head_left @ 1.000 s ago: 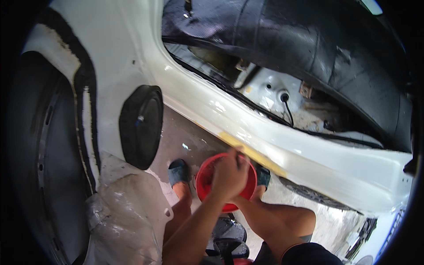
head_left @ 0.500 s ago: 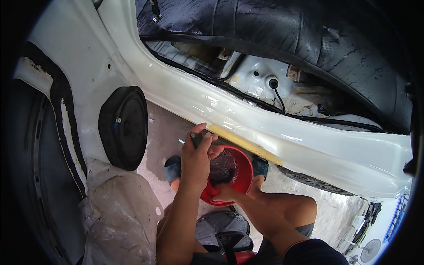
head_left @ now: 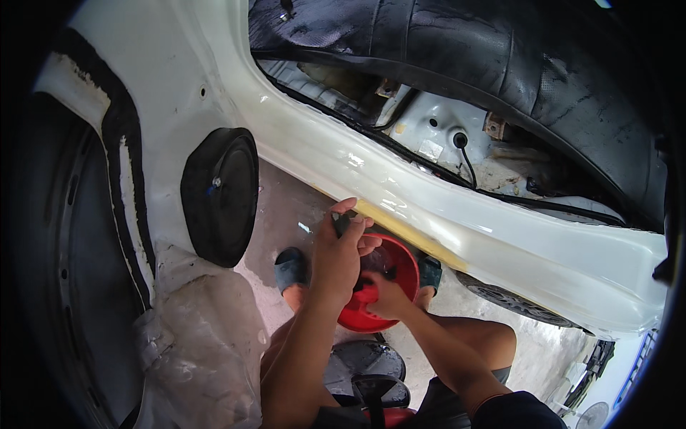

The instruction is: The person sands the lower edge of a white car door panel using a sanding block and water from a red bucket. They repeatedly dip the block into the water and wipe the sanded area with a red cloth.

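My left hand (head_left: 341, 250) is raised beside the car's white door sill (head_left: 343, 168). Its fingers curl round a small dark flat piece (head_left: 341, 224), whose kind I cannot make out. A yellowish strip (head_left: 414, 236) runs along the sill's lower edge, just by those fingertips. Below, a red bucket (head_left: 412, 275) stands on the floor between my feet. My right hand (head_left: 389, 299) reaches inside it, fingers closed near something dark (head_left: 366, 284). Blur and shadow hide what that is.
An open door with a round black speaker (head_left: 220, 196) and hanging clear plastic sheet (head_left: 204, 343) is at left. A black seat (head_left: 443, 50) fills the car's opening above. Behind the bucket stands a round black stool-like thing (head_left: 364, 357). A wheel (head_left: 514, 304) lies at right.
My right hand has moved up and deeper into the bucket from its near rim. The left hand keeps its grip; the whole view has shifted slightly.
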`<state>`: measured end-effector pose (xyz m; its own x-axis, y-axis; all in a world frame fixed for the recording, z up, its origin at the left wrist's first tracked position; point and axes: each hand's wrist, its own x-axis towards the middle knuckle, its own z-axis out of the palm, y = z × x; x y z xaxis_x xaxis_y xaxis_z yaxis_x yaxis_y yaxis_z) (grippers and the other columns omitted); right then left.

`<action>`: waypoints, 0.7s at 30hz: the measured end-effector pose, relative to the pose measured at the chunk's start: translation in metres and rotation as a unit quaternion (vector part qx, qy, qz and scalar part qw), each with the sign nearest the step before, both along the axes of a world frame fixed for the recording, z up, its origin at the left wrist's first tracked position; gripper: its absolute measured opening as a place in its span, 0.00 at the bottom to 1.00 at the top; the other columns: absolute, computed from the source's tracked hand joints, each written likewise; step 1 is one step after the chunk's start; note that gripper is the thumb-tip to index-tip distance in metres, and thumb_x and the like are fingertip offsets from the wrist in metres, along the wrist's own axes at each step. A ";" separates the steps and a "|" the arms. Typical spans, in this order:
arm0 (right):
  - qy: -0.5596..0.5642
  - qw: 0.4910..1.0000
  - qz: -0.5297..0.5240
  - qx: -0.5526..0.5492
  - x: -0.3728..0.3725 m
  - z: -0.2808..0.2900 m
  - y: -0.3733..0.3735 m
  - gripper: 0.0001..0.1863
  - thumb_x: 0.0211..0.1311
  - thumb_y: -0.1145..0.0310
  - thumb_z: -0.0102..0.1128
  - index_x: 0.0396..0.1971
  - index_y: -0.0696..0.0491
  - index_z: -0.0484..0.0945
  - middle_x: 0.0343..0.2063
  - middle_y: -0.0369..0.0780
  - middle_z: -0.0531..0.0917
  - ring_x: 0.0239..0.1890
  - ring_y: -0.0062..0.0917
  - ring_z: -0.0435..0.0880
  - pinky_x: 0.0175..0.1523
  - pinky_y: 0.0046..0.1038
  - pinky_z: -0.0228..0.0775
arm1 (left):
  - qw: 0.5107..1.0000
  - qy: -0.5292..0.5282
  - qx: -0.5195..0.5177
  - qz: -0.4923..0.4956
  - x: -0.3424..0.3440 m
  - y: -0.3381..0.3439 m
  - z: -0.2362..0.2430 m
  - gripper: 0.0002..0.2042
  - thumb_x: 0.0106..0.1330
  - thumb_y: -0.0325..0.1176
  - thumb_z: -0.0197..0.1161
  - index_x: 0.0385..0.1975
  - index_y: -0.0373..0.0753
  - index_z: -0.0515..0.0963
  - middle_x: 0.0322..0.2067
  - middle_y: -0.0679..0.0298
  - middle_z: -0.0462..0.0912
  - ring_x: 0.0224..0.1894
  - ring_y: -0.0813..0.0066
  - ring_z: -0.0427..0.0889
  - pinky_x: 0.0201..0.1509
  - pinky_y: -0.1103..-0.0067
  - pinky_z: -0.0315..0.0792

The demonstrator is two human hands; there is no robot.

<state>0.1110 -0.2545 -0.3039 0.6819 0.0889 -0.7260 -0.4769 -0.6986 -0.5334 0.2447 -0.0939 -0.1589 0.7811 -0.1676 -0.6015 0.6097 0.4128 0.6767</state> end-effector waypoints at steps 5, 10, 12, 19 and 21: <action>0.019 0.997 0.061 -0.053 -0.005 -0.005 -0.031 0.34 0.44 0.65 0.71 0.57 0.50 0.79 0.45 0.48 0.86 0.48 0.41 0.87 0.55 0.34 0.78 | 1.000 -0.022 -0.008 0.009 0.000 0.000 -0.002 0.18 0.73 0.32 0.55 0.61 0.40 0.69 0.42 0.61 0.80 0.32 0.79 0.84 0.39 0.83 0.77; -0.025 0.974 0.224 -0.027 -0.021 -0.040 -0.030 0.32 0.41 0.54 0.71 0.46 0.61 0.84 0.43 0.50 0.87 0.48 0.42 0.86 0.55 0.36 0.76 | 1.000 -0.008 -0.014 -0.002 -0.002 -0.006 -0.005 0.18 0.73 0.33 0.56 0.61 0.40 0.69 0.43 0.61 0.81 0.31 0.78 0.84 0.39 0.82 0.77; 0.154 0.936 0.317 -0.025 -0.025 -0.059 -0.025 0.35 0.42 0.49 0.70 0.48 0.61 0.83 0.45 0.50 0.86 0.49 0.42 0.85 0.55 0.37 0.76 | 1.000 -0.011 -0.002 -0.010 -0.003 -0.008 -0.004 0.19 0.73 0.34 0.56 0.61 0.41 0.69 0.43 0.60 0.81 0.31 0.78 0.84 0.40 0.81 0.77; 0.185 0.955 0.226 0.041 -0.029 -0.104 -0.008 0.38 0.45 0.47 0.68 0.56 0.55 0.79 0.52 0.50 0.82 0.54 0.43 0.82 0.56 0.37 0.75 | 0.998 -0.003 0.030 -0.048 -0.002 -0.015 -0.002 0.20 0.72 0.35 0.57 0.63 0.40 0.68 0.44 0.58 0.80 0.32 0.75 0.82 0.45 0.75 0.80; 0.168 0.958 0.221 0.077 -0.023 -0.090 -0.001 0.37 0.44 0.49 0.69 0.55 0.54 0.79 0.51 0.50 0.83 0.53 0.43 0.82 0.56 0.38 0.75 | 0.999 -0.005 0.016 -0.043 0.000 -0.017 -0.002 0.20 0.72 0.35 0.56 0.63 0.40 0.68 0.44 0.58 0.80 0.32 0.75 0.83 0.45 0.75 0.80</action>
<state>0.0879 -0.2553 -0.3942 0.2833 0.4389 -0.8527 -0.3162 -0.7966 -0.5151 0.2444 -0.1107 -0.1609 0.7704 -0.2142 -0.6006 0.6353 0.3372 0.6947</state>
